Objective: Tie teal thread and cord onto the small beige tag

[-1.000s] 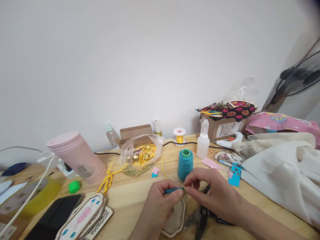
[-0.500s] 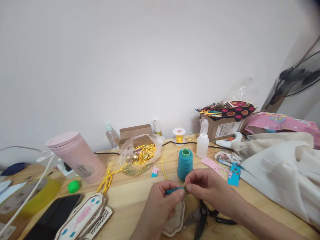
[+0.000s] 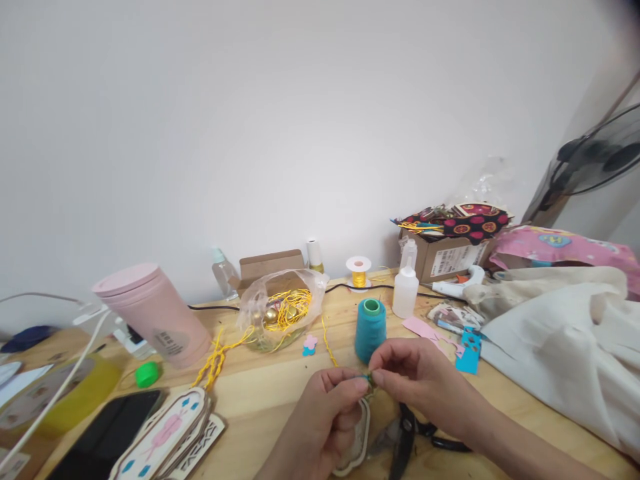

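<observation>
My left hand [image 3: 327, 407] is closed, pinching a small bit of blue thread [image 3: 365, 378] between thumb and forefinger. My right hand [image 3: 420, 377] pinches at the same spot, its fingertips meeting the left ones over a small greenish-yellow bit of thread. Most of the blue thread is covered by my fingers. Beneath the left hand lies a pale wooden plaque [image 3: 361, 440] with a scalloped edge, partly hidden. A teal thread cone [image 3: 371, 332] stands just behind my hands. Black-handled scissors [image 3: 405, 433] lie below the right hand.
Yellow cord fills a plastic bag [image 3: 320, 293] behind. A squeeze bottle [image 3: 405, 293] and a gold-thread spool [image 3: 359, 272] stand at the back. On the left are a pink tumbler [image 3: 155, 313], a phone [image 3: 107, 433] and stacked decorated plaques [image 3: 163, 433]. White cloth [image 3: 565, 347] covers the right side.
My left hand has rolled slightly, so its fingers now hide most of the blue thread that showed before. The right hand has barely moved.
</observation>
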A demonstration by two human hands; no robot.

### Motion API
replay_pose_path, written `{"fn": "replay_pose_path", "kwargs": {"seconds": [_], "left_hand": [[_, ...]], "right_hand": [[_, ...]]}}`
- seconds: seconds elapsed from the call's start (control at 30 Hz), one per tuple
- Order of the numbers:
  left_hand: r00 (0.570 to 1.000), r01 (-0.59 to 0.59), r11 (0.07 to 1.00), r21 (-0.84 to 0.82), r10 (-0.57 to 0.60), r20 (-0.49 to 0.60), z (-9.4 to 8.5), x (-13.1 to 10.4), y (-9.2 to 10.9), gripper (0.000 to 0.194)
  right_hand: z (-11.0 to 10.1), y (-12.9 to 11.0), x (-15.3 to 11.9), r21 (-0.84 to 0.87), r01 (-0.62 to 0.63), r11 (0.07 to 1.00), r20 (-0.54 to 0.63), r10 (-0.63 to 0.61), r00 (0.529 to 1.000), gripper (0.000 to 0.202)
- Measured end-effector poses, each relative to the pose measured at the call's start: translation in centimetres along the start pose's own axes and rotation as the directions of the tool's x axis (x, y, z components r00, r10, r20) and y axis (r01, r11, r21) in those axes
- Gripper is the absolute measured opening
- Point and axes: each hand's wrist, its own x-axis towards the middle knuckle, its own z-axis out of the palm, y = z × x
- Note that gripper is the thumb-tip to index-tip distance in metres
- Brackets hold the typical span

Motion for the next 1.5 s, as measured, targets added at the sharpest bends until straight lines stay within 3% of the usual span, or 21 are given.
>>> {"fn": "replay_pose_path", "kwargs": {"seconds": [0.13,0.43,1.0,1.5], "left_hand": [[1.000,0.015,1.000,0.023,-0.015,0.008,0.14,-0.06,0.22,0.022],[0.989,-0.051,0.993,0.103,0.064,-0.130,0.58,0.22,0.02,0.022],[0.967,-0.072,0.974,0.213,0.120,-0.225,0.80,0.11,0.13,0.020],[0.943,-0.150,0.953,0.264,0.218,-0.251,0.58,0.65,0.10,0.029]], "right_hand": [[0.20,0.09,0.06,0.013,-0.002,1.000,-0.009,0.002,1.000,0.009],[0.22,0.50,0.00,0.031,-0.018,0.999,-0.028,0.019,0.999,0.010],[0.23,0.21,0.11,0.036,-0.030,0.999,-0.036,0.031,0.999,0.011],[0.37,0.31,0.22,0.067,-0.044,0.997,-0.051,0.047,0.998,0.009]]}}
